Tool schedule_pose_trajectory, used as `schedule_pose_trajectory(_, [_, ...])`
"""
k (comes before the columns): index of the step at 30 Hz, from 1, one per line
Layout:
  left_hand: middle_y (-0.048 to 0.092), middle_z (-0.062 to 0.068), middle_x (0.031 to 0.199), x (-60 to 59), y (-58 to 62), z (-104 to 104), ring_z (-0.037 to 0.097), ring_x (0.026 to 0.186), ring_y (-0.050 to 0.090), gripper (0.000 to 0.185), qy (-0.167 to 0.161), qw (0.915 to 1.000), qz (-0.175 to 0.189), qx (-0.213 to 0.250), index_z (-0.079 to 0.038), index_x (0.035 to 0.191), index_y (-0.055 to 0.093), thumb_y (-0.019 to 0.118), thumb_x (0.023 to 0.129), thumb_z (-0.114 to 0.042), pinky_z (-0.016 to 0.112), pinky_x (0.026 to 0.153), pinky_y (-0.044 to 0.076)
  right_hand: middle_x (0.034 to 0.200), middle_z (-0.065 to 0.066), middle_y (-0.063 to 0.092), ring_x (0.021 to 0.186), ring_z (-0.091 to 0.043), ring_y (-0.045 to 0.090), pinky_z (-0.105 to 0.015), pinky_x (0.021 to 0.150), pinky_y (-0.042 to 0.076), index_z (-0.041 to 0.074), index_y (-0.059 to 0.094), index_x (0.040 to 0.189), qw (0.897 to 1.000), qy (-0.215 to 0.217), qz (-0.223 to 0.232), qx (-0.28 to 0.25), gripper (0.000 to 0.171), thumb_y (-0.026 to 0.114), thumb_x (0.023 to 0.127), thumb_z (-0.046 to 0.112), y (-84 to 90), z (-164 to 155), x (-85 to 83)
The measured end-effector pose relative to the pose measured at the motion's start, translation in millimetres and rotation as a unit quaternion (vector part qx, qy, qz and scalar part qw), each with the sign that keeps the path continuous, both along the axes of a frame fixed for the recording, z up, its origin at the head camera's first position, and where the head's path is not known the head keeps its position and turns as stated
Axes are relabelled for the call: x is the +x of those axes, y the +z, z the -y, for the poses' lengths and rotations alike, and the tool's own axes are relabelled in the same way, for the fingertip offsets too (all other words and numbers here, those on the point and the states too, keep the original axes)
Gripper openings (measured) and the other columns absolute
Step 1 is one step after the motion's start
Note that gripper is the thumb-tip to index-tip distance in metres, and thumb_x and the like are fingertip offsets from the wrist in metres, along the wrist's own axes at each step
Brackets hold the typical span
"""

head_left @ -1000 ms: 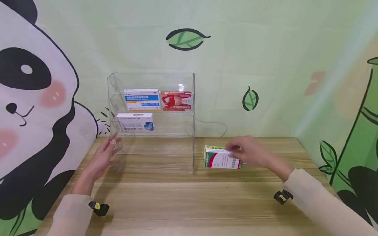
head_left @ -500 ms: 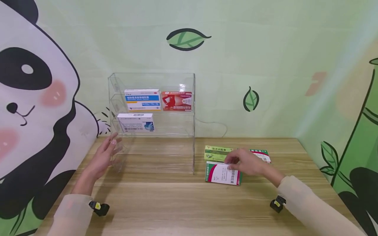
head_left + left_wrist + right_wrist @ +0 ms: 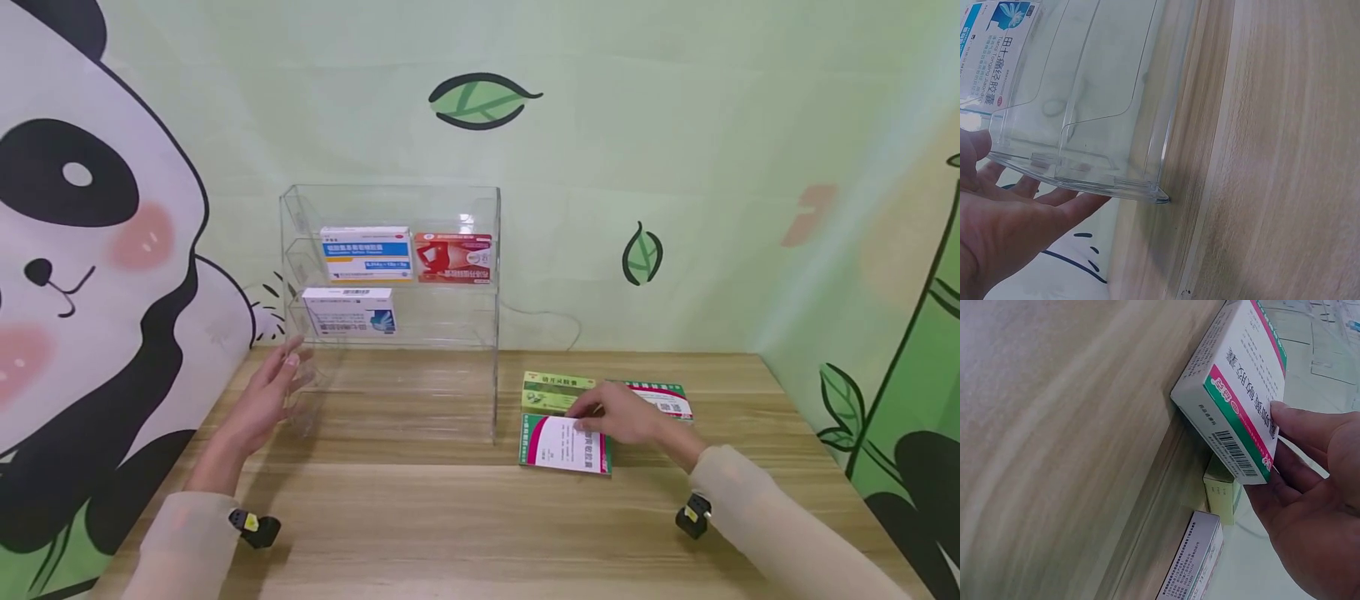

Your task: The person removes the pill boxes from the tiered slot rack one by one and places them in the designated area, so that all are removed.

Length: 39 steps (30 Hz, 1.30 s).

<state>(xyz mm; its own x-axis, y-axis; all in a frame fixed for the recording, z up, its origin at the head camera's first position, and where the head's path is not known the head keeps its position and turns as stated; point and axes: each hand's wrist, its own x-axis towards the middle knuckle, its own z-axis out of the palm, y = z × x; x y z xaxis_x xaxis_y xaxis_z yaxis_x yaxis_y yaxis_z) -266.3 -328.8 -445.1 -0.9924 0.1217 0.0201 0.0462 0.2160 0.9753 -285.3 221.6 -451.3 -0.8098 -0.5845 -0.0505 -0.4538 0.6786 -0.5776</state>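
Fingers of our right grip [image 3: 618,417] pinch the green-and-pink box [image 3: 564,443], which lies flat on the counter [image 3: 450,517] just in front of the yellow-green box [image 3: 557,390]. Our left grip [image 3: 264,400], fingers straight and relaxed, rests against the clear rack [image 3: 390,275].

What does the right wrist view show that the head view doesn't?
Only right wrist: the barcode on the end of the pink-and-green box, with the right hand gripping that end. Only head: the clear rack holding three boxes, and the left hand against its side. Both: the yellow-green box and the third box on the table.
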Motion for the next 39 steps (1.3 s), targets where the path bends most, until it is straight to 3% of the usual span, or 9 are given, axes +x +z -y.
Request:
schedule_pose_trajectory(15, [0.010,0.015,0.165,-0.9,-1.2,0.4,0.045,0.147,0.018,0.062,0.000,1.0000,0.003,-0.003,-0.029,0.161,0.005,0.026,0.106,-0.050,0.071,0.105,0.030,0.109,0.004,0.071,0.101,-0.015,0.061,-0.040,0.089,0.052,0.015,0.074,0.110,1.000,-0.005,-0.014,0.013,0.017,0.066,0.096,0.011,-0.1,2.8,1.2])
schedule_pose_trajectory(21, [0.011,0.016,0.165,-0.3,-0.8,0.2,0.045,0.147,0.018,0.063,0.000,1.0000,0.003,0.000,-0.028,0.161,0.005,0.027,0.106,-0.051,0.070,0.105,0.031,0.107,0.003,0.070,0.099,-0.015,0.062,-0.038,0.088,0.054,0.011,0.073,0.112,1.000,-0.024,-0.014,0.003,0.018,0.067,0.095,0.012,8.6,3.5,1.9])
schedule_pose_trajectory(26, [0.010,0.018,0.165,0.8,0.2,-0.4,0.046,0.146,0.018,0.064,-0.003,1.0000,-0.002,0.001,-0.027,0.161,0.004,0.026,0.106,-0.050,0.070,0.105,0.030,0.108,-0.001,0.070,0.099,-0.016,0.062,-0.037,0.088,0.055,0.010,0.072,0.114,0.999,-0.010,-0.042,-0.022,0.020,0.068,0.095,0.015,31.0,9.9,3.5])
schedule_pose_trajectory(30, [0.009,0.017,0.165,1.1,0.6,-0.6,0.046,0.146,0.017,0.063,-0.002,1.0000,-0.001,-0.002,-0.028,0.161,0.004,0.026,0.106,-0.050,0.070,0.105,0.031,0.107,0.001,0.070,0.097,-0.015,0.063,-0.037,0.088,0.056,0.012,0.072,0.112,0.995,0.009,-0.090,-0.051,0.019,0.070,0.094,0.017,56.1,22.3,6.7])
schedule_pose_trajectory(35, [0.009,0.016,0.165,0.4,0.6,0.0,0.045,0.147,0.017,0.062,-0.001,1.0000,0.004,0.003,-0.029,0.161,0.004,0.026,0.106,-0.049,0.070,0.106,0.030,0.109,-0.002,0.070,0.098,-0.013,0.064,-0.037,0.090,0.055,0.011,0.071,0.114,0.985,0.026,-0.145,-0.089,0.022,0.071,0.094,0.020,84.8,48.1,8.6])
schedule_pose_trajectory(39, [0.009,0.016,0.165,0.1,-0.5,0.0,0.045,0.147,0.017,0.062,-0.002,1.0000,0.004,0.006,-0.030,0.161,0.004,0.026,0.106,-0.050,0.070,0.107,0.028,0.112,0.003,0.068,0.102,-0.014,0.063,-0.033,0.094,0.053,0.013,0.070,0.118,0.981,0.026,-0.163,-0.102,0.026,0.071,0.094,0.023,102.7,77.5,7.8])
